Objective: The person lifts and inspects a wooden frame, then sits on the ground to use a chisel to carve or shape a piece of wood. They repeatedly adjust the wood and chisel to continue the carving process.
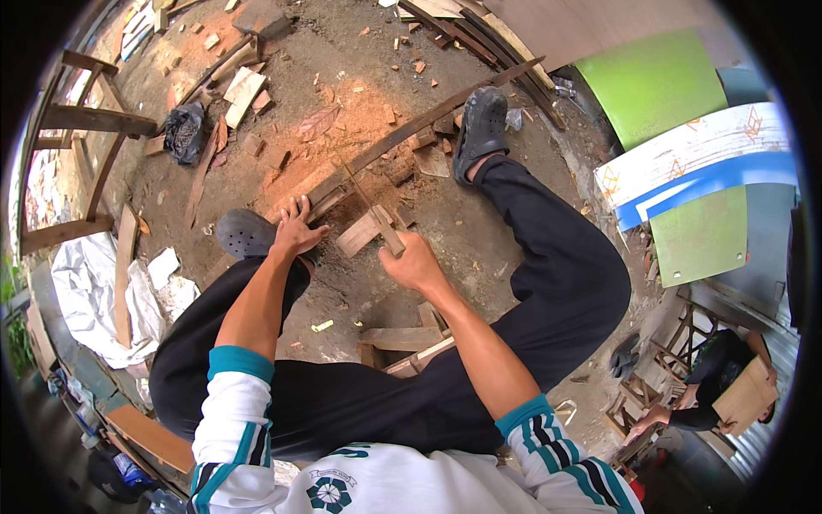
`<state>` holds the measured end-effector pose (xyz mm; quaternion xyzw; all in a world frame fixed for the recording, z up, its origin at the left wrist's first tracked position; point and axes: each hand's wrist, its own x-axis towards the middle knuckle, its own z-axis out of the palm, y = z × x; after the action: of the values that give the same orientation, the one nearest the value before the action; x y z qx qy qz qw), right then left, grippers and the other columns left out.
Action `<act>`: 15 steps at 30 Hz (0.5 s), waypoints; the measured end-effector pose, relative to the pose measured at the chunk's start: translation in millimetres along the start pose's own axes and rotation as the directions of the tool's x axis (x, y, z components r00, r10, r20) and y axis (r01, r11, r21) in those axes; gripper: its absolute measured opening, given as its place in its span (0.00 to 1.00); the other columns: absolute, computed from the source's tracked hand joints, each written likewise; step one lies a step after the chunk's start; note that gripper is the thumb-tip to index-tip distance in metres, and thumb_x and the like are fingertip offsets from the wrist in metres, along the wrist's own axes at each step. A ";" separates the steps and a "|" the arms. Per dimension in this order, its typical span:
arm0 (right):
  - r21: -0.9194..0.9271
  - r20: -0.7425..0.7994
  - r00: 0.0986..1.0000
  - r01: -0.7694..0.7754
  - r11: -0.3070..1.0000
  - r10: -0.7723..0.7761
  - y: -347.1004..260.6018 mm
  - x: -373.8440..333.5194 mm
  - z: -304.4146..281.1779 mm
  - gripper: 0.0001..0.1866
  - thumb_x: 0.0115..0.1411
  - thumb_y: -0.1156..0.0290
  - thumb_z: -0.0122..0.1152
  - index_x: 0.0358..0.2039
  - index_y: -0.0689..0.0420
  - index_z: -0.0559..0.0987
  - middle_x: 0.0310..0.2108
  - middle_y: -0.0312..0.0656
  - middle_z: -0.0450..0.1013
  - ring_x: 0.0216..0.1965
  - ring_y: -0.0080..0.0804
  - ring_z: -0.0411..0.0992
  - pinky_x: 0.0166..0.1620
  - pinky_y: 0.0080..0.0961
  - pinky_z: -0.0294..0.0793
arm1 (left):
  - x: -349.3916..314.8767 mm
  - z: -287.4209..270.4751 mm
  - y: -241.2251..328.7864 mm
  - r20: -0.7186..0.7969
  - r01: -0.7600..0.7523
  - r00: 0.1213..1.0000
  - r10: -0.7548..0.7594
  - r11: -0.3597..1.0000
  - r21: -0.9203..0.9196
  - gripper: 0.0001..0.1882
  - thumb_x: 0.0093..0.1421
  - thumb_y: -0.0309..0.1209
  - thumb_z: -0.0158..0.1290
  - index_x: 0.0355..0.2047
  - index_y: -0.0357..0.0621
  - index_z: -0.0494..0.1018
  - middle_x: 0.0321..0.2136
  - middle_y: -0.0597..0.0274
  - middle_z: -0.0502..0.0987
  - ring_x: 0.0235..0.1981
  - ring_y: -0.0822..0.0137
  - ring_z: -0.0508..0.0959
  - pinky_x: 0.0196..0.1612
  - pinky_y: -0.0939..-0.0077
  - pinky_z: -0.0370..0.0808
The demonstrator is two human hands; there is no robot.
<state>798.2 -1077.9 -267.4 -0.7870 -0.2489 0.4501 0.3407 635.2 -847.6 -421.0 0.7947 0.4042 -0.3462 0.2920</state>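
My left hand (pixel 295 230) presses flat on the near end of a long dark wood strip (pixel 428 120) that runs diagonally across the dirt ground. My right hand (pixel 415 261) is closed around the wooden handle of a thin-bladed tool (pixel 377 218), whose blade reaches up past a small pale wood block (pixel 358 235). The block lies between my hands, next to the strip. Reddish sawdust (pixel 334 146) covers the ground beyond it. My legs in black trousers spread to both sides, with a black clog (pixel 244 233) just left of my left hand.
Another black clog (pixel 479 128) rests on the strip farther out. Wood offcuts litter the ground. A wooden chair frame (pixel 81 146) and a white sheet (pixel 94 291) are at left, green panels (pixel 655 86) at right. A person (pixel 719 385) at lower right holds a board.
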 end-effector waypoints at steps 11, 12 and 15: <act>-0.021 0.092 0.989 -0.113 0.993 0.114 -6.4 -11.1 -4.4 0.12 0.54 0.65 0.63 0.30 0.62 0.79 0.21 0.56 0.74 0.29 0.56 0.78 0.34 0.44 0.75 | 7.3 10.0 -7.7 -0.042 -0.020 0.999 0.021 0.999 0.039 0.56 0.59 0.63 0.54 0.75 0.56 0.36 0.75 0.46 0.35 0.74 0.36 0.39 0.72 0.49 0.49; -0.021 0.038 0.997 -0.073 0.997 0.073 -5.3 3.2 -1.3 0.12 0.53 0.65 0.63 0.29 0.62 0.79 0.21 0.56 0.74 0.28 0.56 0.78 0.34 0.45 0.75 | 9.0 5.2 -2.5 -0.029 -0.014 0.999 0.014 1.000 0.000 0.56 0.59 0.63 0.54 0.75 0.55 0.37 0.75 0.46 0.36 0.73 0.35 0.39 0.72 0.48 0.50; 0.004 0.040 0.997 -0.066 0.998 0.065 -15.9 -1.6 0.4 0.12 0.53 0.64 0.63 0.29 0.61 0.79 0.21 0.56 0.75 0.27 0.57 0.78 0.33 0.45 0.75 | 15.3 4.1 -15.2 -0.051 -0.037 0.998 0.038 0.999 0.019 0.56 0.59 0.63 0.54 0.75 0.54 0.37 0.75 0.43 0.34 0.74 0.35 0.39 0.72 0.49 0.49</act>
<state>795.7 -1068.7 -254.6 -0.7846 -0.2285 0.4774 0.3228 627.7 -836.3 -438.3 0.8134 0.3933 -0.3238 0.2809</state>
